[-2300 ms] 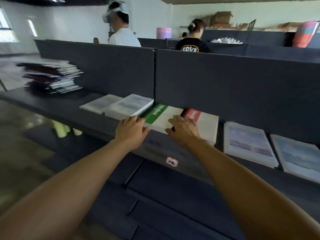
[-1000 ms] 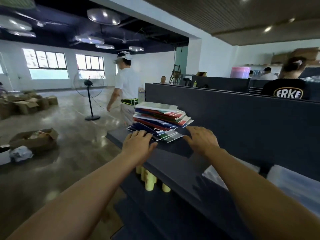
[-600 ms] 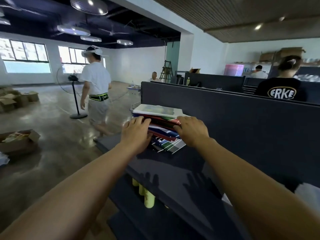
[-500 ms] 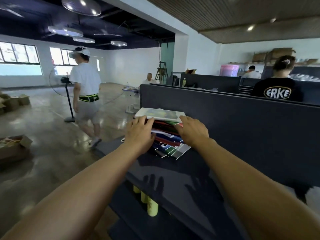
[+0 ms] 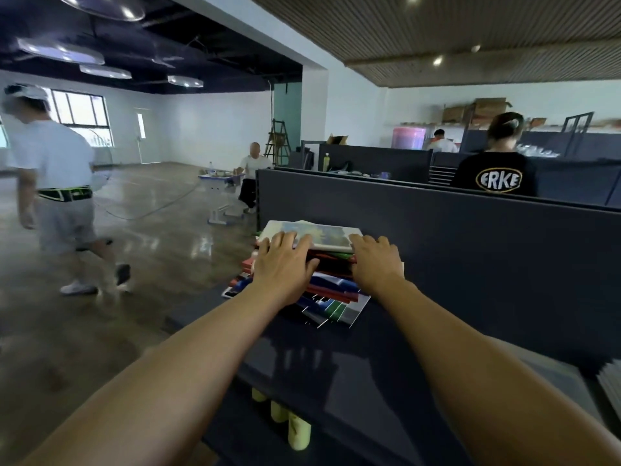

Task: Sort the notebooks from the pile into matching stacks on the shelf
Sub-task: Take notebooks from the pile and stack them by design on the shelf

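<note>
- We open on the dark shelf (image 5: 336, 371), running along a tall dark back panel (image 5: 470, 250), with the polished floor (image 5: 151, 257) spreading off to our left.
- On the far end of that shelf sits the pile of notebooks (image 5: 322, 290), a fanned, untidy heap in red, blue, green and grey, pushed up near the back panel.
- Topping it is a pale notebook with a painted cover (image 5: 322, 235), lying flat.
- Our left hand (image 5: 284, 267) is on the pile's left side, fingers spread, tips on the top cover, thumb against the edges below.
- Our right hand (image 5: 376, 260) is at the pile's right side, fingers curled over the top notebook's corner.
- Below the shelf stand pale yellow rolls (image 5: 297, 432).
- A person in white walks by at left (image 5: 53, 183).
</note>
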`<state>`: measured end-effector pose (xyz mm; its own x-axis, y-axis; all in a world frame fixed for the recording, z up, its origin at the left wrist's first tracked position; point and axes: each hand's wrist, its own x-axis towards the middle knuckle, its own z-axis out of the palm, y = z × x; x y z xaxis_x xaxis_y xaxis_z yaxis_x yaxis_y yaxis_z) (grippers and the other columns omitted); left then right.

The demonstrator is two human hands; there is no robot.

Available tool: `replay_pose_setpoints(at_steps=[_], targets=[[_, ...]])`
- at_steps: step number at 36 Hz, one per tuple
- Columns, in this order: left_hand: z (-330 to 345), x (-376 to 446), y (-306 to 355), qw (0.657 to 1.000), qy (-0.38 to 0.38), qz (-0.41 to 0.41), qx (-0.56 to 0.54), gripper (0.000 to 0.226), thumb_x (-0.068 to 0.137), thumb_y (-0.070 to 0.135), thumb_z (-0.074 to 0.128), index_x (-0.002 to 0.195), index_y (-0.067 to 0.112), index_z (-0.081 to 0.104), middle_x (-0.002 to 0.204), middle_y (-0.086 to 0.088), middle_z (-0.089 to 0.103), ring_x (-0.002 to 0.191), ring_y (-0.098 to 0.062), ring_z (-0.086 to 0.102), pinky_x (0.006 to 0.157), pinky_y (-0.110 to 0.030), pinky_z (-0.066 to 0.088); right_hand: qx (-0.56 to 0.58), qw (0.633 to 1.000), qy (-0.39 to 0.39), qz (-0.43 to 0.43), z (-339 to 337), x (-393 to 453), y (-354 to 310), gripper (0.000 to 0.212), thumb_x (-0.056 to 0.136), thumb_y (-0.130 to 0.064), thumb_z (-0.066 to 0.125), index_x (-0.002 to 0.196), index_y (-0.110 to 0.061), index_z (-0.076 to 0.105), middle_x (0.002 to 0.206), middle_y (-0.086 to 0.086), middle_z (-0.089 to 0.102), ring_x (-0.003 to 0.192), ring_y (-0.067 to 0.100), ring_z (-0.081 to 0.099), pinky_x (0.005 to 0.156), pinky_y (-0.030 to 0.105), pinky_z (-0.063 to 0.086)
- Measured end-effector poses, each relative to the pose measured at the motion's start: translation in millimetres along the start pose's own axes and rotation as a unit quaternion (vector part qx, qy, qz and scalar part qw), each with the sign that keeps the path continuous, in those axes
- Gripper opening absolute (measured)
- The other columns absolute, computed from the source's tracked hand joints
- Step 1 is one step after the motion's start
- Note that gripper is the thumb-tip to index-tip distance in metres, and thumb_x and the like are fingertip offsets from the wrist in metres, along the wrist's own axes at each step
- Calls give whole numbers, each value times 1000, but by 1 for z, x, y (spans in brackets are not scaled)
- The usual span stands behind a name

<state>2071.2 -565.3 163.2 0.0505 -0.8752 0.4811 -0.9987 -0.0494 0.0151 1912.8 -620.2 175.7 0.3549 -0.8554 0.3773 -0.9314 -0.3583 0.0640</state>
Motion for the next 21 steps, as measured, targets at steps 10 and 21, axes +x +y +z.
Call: replay_pose_setpoints(at_steps=[10, 21], targets=[[5, -1, 5, 1000, -11, -1, 1, 55, 95, 26, 46, 146, 22, 27, 149, -8, 31, 138, -28, 27, 111, -43, 23, -43, 987, 103, -120, -3, -9, 3, 33, 88, -7, 54, 118, -18, 57, 115, 2, 51, 106, 22, 48, 86, 29, 35], [2, -2, 13, 999, 7, -34, -40, 58, 93, 14, 49, 147, 28, 31, 153, -7, 27, 141, -26, 23, 113, -41, 22, 101, 978, 104, -150, -13, -20, -5, 37, 91, -52, 52, 111, -23, 65, 116, -3, 58, 110, 17, 47, 91, 32, 37]])
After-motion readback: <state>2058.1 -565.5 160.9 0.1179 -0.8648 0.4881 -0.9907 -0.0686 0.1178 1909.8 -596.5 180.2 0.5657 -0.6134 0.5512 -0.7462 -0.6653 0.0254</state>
